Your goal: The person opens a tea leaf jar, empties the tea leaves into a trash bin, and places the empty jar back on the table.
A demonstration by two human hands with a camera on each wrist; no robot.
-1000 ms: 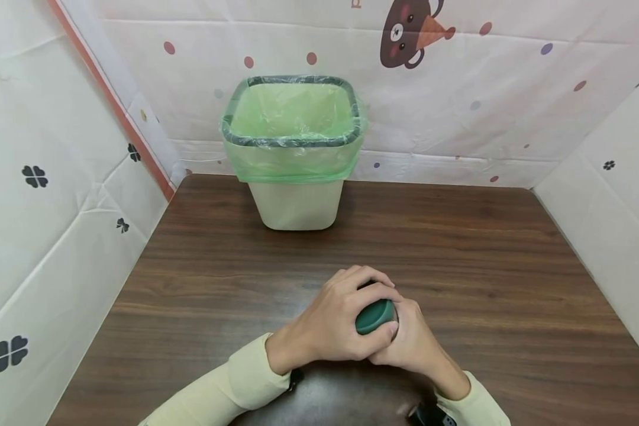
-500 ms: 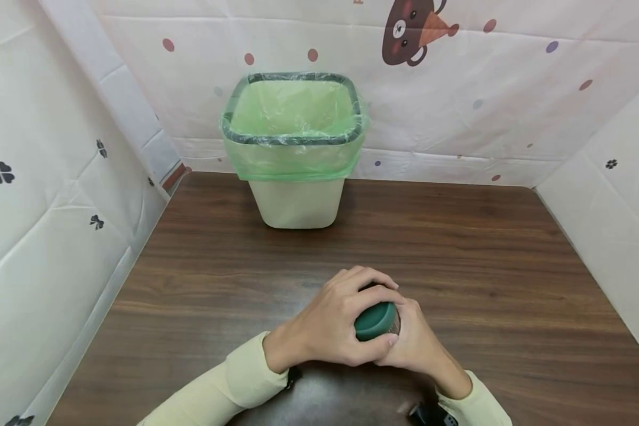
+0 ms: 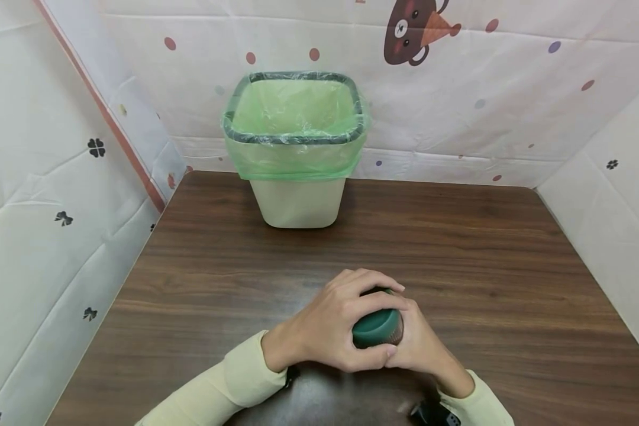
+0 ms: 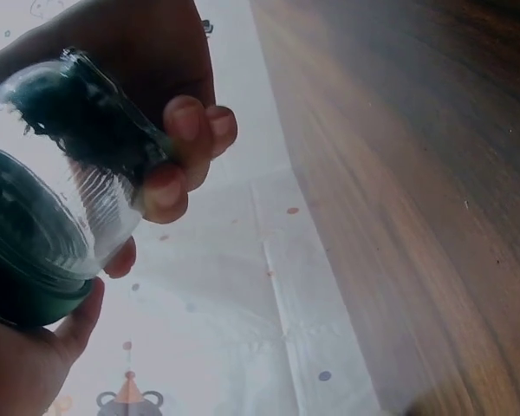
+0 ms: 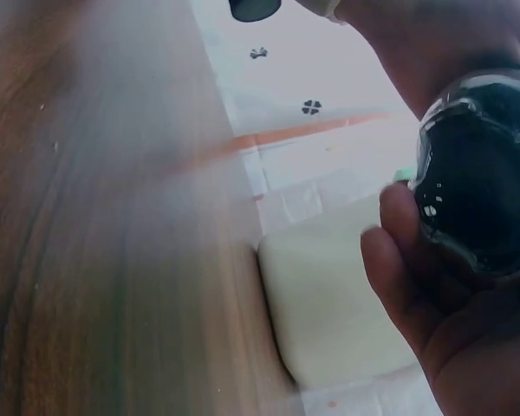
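Observation:
Both hands hold a small clear jar with a green lid (image 3: 375, 329) low over the table in the head view. My left hand (image 3: 338, 322) curls round the lid, thumb on the near side and fingers over the far side. My right hand (image 3: 423, 349) grips the jar's body from the right, partly covered by the left fingers. In the left wrist view the clear jar (image 4: 95, 204) lies tilted, with ridged walls and something dark green at its base end. The right wrist view shows the jar's dark base (image 5: 477, 186) against the right palm.
A pale bin (image 3: 298, 204) lined with a green plastic bag (image 3: 293, 163) stands at the back of the brown wooden table (image 3: 447, 236). Patterned white sheets (image 3: 500, 118) hang behind and on both sides. Dark wrist straps show near the sleeves.
The left thumb has moved slightly toward the near side, and more of the green lid shows. Both hands have shifted slightly nearer. The left side sheet appears shifted; the bin stays put.

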